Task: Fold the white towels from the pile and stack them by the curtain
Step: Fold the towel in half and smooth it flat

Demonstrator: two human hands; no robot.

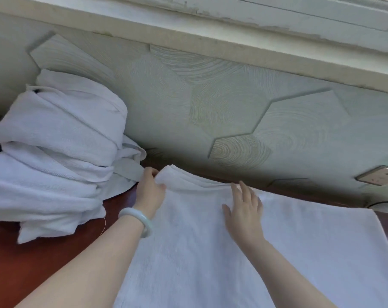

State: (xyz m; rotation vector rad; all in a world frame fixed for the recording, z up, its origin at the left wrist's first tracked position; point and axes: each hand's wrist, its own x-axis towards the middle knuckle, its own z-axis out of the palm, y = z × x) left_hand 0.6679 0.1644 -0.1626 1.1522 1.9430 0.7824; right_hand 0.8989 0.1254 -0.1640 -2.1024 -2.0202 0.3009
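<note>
A: What does the left hand (149, 188) have?

B: It pinches the far-left corner of the white towel (210, 263), thumb and fingers curled round several layers stacked there.

A: And the right hand (244, 210)?

B: Just right of that grip, it lies flat on the same towel, fingers straight and spread, holding nothing.

A: Where does the towel lie?

B: Spread over the red-brown tabletop (22, 263), running from the grip toward the person and off to the right.

A: Anything on the wrist?

B: 1 pale bangle (137, 220), just behind the pinching hand.

A: And the pile of towels (55, 152)?

B: Left of the grip, a rumpled white heap on the tabletop, its nearest fold beside the left knuckles.

A: Beyond the grip?

B: A wall panel (210, 96) with hexagon shapes, and a socket (379, 177) far right.
</note>
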